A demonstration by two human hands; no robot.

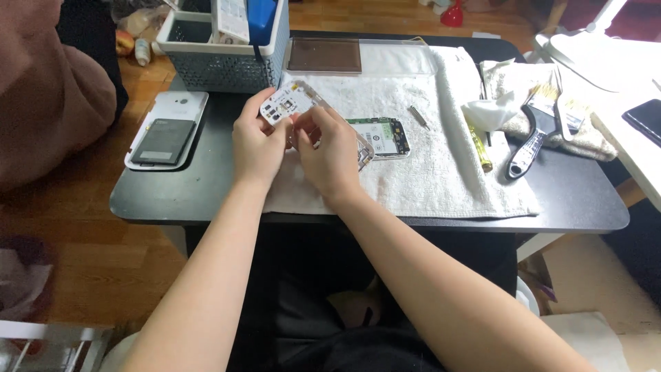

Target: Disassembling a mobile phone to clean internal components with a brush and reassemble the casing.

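— What have the hands got?

— Both grip one white phone frame. The left hand is closed on its near-left edge; the right hand pinches its lower side, fingers curled.

— Where is it?

— Lifted above the white towel. A circuit board lies on the towel just right of the hands; a grey basket stands beyond the towel's far-left corner.

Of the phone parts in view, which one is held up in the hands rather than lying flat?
The white phone frame, gripped by both hands; the green circuit board and the white back cover lie flat.
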